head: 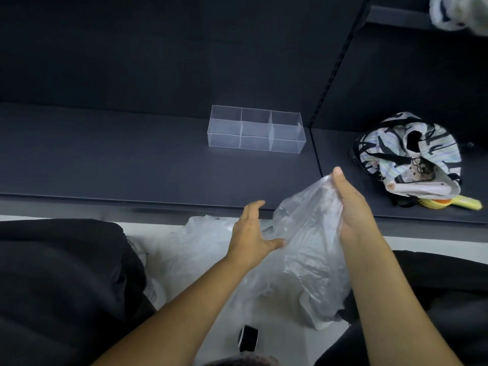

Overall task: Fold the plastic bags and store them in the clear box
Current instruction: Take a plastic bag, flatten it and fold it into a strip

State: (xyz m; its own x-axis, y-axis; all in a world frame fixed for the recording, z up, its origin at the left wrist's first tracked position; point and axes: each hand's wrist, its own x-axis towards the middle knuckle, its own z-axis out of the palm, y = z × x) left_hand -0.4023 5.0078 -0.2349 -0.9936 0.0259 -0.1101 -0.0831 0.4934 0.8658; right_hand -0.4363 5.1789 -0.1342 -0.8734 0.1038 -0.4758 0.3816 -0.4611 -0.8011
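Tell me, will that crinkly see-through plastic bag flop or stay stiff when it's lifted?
Probably floppy: the thin, crinkled clear plastic bag sags in loose folds below the right hand gripping its top. Likely light, since one hand holds it up. Possibly slippery: the film looks glossy.

Translucent plastic bag point(311, 247), crumpled and unfolded, hangs from right grip point(351, 207), top bunched against the palm, bottom trailing toward the floor. Left grip point(250, 233), fingers spread, sits just beside its left side. Second bag point(200, 233) lies crumpled on the floor just left of the left grip. Clear box point(256, 130), divided into compartments, stands upright on the shelf well ahead of both grips.
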